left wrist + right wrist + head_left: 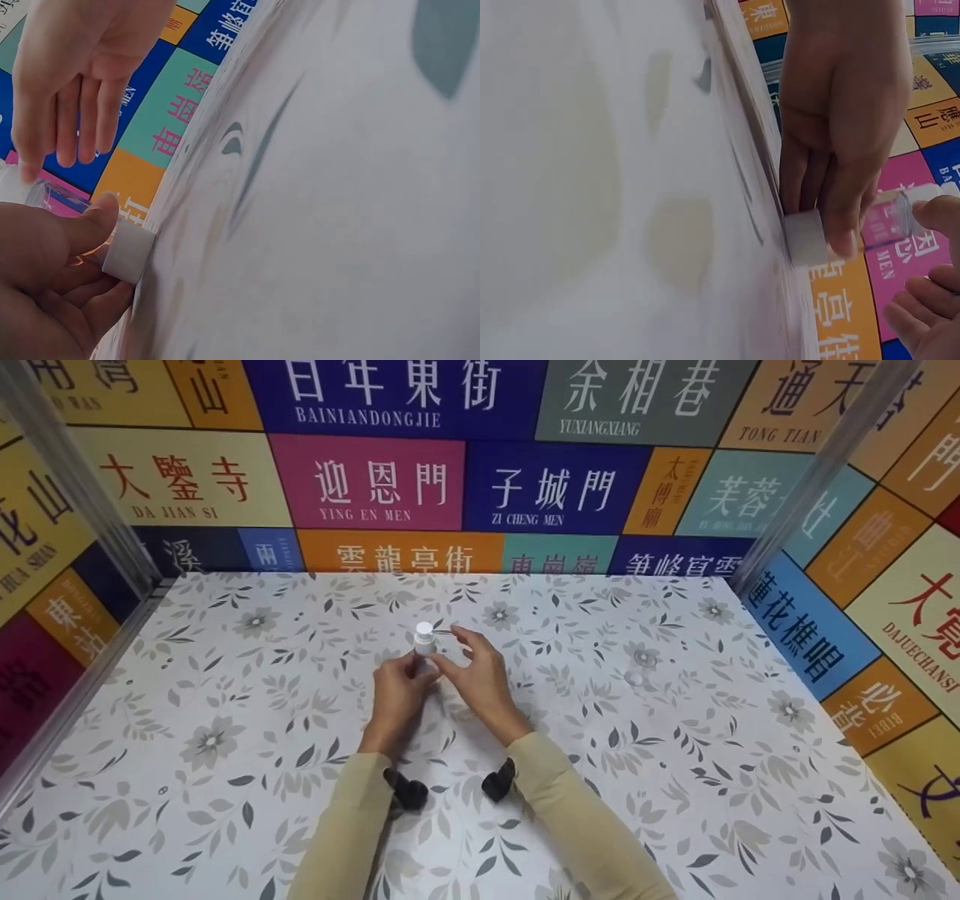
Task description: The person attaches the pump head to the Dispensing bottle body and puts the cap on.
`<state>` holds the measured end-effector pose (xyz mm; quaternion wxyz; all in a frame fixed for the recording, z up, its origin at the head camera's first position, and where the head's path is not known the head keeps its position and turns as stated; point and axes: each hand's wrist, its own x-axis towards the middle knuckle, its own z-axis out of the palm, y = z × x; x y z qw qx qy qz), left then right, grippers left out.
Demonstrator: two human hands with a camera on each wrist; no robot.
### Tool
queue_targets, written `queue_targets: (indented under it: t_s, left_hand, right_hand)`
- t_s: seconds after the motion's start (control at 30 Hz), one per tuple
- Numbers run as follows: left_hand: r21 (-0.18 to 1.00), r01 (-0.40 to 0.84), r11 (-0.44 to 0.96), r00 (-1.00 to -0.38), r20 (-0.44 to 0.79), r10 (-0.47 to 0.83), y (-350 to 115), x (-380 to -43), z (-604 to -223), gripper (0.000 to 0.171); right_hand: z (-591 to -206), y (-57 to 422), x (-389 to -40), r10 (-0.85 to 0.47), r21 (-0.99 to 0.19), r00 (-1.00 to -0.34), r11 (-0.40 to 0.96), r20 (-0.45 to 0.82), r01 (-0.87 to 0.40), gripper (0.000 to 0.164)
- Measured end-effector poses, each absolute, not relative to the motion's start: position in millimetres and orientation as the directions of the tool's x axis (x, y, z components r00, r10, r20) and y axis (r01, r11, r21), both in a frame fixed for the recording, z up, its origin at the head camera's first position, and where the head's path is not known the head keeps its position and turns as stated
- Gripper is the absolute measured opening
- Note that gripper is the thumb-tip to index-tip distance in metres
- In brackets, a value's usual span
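Note:
My left hand (397,694) grips a small clear bottle (881,229) near its lower end. The bottle stands upright, with a white cap (424,628) on top. A second white piece (129,251) is at its lower end, close to the table surface. My right hand (480,671) is beside the bottle on the right. Its thumb (934,214) touches the bottle's upper white end, while the other fingers are spread loosely away from it. The left palm and fingers hide part of the bottle's middle.
A small clear round object (636,676) lies on the floral tablecloth (225,802) to the right. Printed panels (367,484) with large characters stand along the back and both sides. Clear posts (817,472) rise at the back corners. Black wrist devices (409,791) sit below both hands.

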<state>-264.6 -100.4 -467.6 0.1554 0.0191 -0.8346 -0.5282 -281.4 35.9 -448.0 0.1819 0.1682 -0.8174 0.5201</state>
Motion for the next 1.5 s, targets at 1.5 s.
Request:
queue_targets:
  t_s: [1.5]
  left_hand:
    - [0.934, 0.015, 0.356, -0.979, 0.087, -0.187, -100, -264, -465, 0.03]
  right_hand:
    - [-416, 193, -280, 0.143, -0.748, -0.904, 0.622, 0.402, -0.234, 0.046]
